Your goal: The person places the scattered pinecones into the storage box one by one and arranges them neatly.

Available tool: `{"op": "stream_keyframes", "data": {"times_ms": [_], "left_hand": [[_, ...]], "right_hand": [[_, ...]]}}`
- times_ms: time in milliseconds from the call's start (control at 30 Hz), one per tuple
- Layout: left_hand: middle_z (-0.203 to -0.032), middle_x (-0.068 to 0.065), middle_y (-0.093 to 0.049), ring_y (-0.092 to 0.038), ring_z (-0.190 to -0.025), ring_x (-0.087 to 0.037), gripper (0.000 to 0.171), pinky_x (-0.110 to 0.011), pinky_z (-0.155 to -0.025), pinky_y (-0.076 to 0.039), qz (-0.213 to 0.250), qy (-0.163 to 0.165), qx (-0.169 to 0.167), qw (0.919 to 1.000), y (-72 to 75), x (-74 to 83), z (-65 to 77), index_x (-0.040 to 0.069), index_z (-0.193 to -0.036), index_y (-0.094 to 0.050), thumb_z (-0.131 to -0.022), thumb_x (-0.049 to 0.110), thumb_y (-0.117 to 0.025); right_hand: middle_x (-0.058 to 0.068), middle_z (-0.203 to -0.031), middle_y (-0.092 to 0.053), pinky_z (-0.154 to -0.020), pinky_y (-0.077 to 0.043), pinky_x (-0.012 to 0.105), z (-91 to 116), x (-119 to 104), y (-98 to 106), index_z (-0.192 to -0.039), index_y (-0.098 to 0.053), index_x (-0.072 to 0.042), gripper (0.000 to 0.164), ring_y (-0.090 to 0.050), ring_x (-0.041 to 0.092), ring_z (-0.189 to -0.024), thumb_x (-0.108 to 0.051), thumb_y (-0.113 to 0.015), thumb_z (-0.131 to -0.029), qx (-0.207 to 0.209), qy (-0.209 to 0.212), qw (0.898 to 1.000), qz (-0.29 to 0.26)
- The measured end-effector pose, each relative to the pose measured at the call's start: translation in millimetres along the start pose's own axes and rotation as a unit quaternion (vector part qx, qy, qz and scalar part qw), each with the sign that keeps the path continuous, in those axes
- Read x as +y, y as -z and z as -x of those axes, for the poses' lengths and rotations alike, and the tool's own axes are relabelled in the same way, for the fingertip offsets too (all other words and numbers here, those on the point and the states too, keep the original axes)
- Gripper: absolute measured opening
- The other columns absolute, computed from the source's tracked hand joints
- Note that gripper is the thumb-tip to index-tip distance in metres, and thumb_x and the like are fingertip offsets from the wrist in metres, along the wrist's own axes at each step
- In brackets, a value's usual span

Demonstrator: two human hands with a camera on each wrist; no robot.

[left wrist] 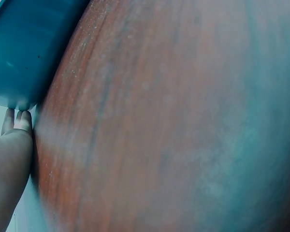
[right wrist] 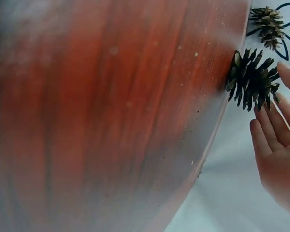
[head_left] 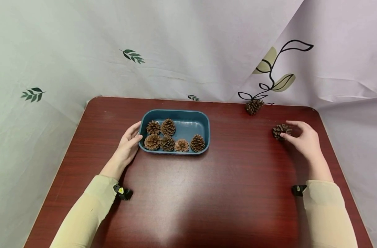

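Observation:
On the table, a blue rectangular bin holds several brown pine cones, grouped along its left and near sides. My left hand rests against the bin's left end, thumb at the rim; its straight fingers touch the end wall in the left wrist view. At the table's far right, my right hand has its thumb and fingers about a darker pine cone and pinches it. In the right wrist view this pine cone is at the table surface, with the fingers partly behind it.
Another pine cone lies at the table's back edge, right of the bin. The dark red table backs onto a white curtain with printed leaves. A black strap device sits at each wrist.

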State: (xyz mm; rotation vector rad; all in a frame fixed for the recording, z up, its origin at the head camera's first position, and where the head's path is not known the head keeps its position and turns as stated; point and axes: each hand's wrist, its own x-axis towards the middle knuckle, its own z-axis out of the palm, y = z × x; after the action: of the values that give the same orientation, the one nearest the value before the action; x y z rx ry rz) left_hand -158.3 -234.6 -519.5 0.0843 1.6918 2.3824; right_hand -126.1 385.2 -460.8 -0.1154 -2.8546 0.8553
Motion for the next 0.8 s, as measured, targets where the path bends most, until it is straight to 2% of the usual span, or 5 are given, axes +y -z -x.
{"op": "stream_keyframes", "data": {"times_ms": [167,267,400,533,800], "left_hand": [[-0.141,0.017,-0.063,-0.058,-0.133,-0.001,0.054,-0.019,-0.104,-0.050,-0.003,0.000,-0.003,1.0000,0.3,0.6,0.2,0.021,-0.153,-0.051,-0.108,-0.008,-0.043],[-0.141,0.017,-0.062,-0.057,-0.133,-0.001,0.054,-0.019,-0.104,-0.050,-0.002,0.000,-0.004,1.0000,0.9,0.7,0.0,0.018,-0.155,-0.048,-0.108,-0.007,-0.044],[-0.140,0.017,-0.063,-0.057,-0.132,-0.002,0.054,-0.018,-0.103,-0.050,-0.003,0.000,-0.002,1.0000,1.1,0.5,-0.7,0.017,-0.156,-0.047,-0.108,-0.007,-0.044],[-0.140,0.017,-0.064,-0.057,-0.132,-0.002,0.055,-0.019,-0.103,-0.049,-0.002,-0.003,0.001,1.0000,0.7,-0.6,-1.3,0.017,-0.155,-0.048,-0.107,-0.008,-0.044],[-0.140,0.015,-0.064,-0.057,-0.133,-0.003,0.055,-0.019,-0.103,-0.050,0.006,-0.008,0.000,1.0000,-0.4,-1.8,-2.3,0.015,-0.155,-0.047,-0.106,-0.009,-0.043]], "right_hand": [[0.029,-0.135,-0.065,-0.100,-0.040,0.028,0.0,3.0,-0.3,-0.137,-0.067,0.001,0.050,-0.056,0.034,-0.117,-0.011,-0.083,-0.091,-0.001,0.005,1.000,0.001],[0.029,-0.135,-0.065,-0.102,-0.041,0.032,-1.2,3.9,-0.8,-0.137,-0.066,0.001,0.051,-0.057,0.035,-0.118,-0.011,-0.083,-0.091,-0.004,0.008,1.000,0.002],[0.031,-0.135,-0.064,-0.102,-0.040,0.045,-2.3,3.3,-1.5,-0.138,-0.065,0.003,0.051,-0.057,0.044,-0.122,-0.009,-0.082,-0.091,-0.008,0.011,1.000,0.002],[0.030,-0.133,-0.065,-0.097,-0.040,0.040,-2.0,3.0,-1.9,-0.137,-0.066,0.003,0.050,-0.058,0.043,-0.119,-0.008,-0.082,-0.090,-0.003,0.013,1.000,0.004],[0.029,-0.132,-0.066,-0.105,-0.041,0.046,-0.8,1.6,-2.1,-0.136,-0.067,0.001,0.049,-0.058,0.041,-0.122,-0.010,-0.083,-0.091,0.000,0.010,1.000,0.006]]}}
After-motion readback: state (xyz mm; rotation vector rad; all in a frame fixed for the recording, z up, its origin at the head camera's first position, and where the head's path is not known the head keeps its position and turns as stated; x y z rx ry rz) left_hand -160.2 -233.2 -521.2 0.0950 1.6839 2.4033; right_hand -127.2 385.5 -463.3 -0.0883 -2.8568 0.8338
